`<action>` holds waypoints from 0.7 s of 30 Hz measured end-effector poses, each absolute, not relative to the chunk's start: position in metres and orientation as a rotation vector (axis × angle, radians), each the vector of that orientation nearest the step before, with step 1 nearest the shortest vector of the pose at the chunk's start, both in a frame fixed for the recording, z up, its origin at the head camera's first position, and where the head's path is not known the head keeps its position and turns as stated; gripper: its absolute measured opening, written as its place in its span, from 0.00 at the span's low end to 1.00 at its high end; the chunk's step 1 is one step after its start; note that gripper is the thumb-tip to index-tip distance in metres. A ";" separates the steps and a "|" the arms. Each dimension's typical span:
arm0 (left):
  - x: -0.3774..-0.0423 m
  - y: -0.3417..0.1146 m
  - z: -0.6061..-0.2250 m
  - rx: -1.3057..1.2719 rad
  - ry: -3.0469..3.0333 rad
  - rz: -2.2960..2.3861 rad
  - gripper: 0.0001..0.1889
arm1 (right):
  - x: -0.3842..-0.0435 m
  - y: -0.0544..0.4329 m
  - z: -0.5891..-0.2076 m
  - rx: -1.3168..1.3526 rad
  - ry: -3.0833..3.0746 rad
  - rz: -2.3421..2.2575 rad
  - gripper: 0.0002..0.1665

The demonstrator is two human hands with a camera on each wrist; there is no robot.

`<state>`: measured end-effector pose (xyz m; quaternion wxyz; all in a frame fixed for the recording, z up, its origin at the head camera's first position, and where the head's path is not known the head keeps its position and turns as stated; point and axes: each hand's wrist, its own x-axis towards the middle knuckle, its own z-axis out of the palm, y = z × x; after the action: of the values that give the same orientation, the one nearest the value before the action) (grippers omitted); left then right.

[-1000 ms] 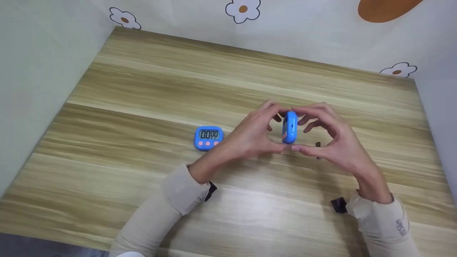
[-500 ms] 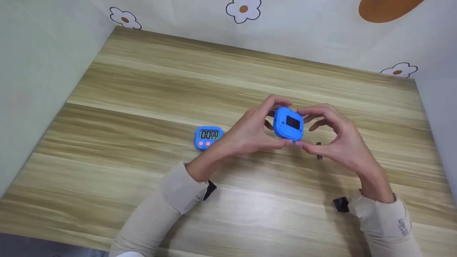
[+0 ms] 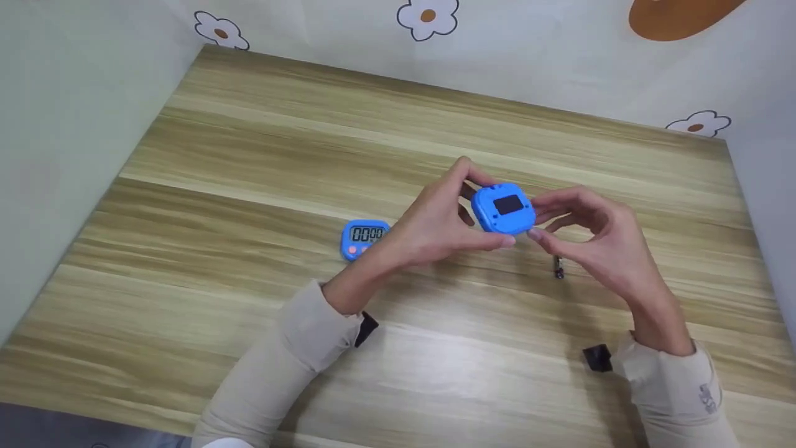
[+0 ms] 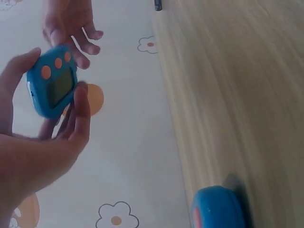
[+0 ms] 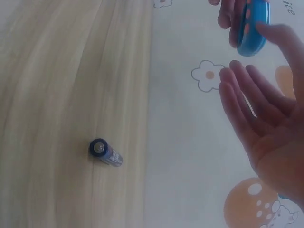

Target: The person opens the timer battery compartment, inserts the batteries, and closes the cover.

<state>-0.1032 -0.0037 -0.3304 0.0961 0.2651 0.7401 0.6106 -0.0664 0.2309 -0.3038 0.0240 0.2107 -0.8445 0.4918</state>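
Note:
My left hand point(image 3: 435, 224) holds a blue digital timer point(image 3: 507, 211) above the table, thumb on its lower edge and fingers along the upper one. Its back, with a dark rectangle, faces up in the head view. The left wrist view shows the timer's screen and pink-orange buttons point(image 4: 58, 62). My right hand point(image 3: 615, 249) is at the timer's right side, its thumb at the edge and the other fingers extended. A second blue timer point(image 3: 359, 238), its screen reading 00 00, lies partly hidden behind the left forearm.
A small cylindrical battery point(image 5: 107, 153) lies on the wooden table point(image 3: 280, 143) below the right hand. Pale walls point(image 3: 541, 62) with flower prints border the table at the back and sides.
The held timer has turned from edge-on to show its back, tilting upward. My right hand has shifted slightly right, its fingers loosening from the timer's upper edge.

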 end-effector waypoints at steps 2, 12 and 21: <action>-0.102 -0.001 -0.331 0.726 2.246 1.821 0.38 | -0.066 0.230 -0.305 0.652 -2.610 1.543 0.23; -0.093 0.008 -0.335 0.647 2.408 1.646 0.49 | -0.066 0.219 -0.309 0.709 -2.581 1.599 0.36; -0.101 -0.003 -0.330 0.904 2.242 1.621 0.45 | -0.067 0.230 -0.306 0.741 -2.628 1.583 0.41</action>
<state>-0.1011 -0.0029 -0.3296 0.1150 0.3086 0.7652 0.5532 -0.0666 0.2299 -0.3064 -0.0073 0.2346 -0.8326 0.5016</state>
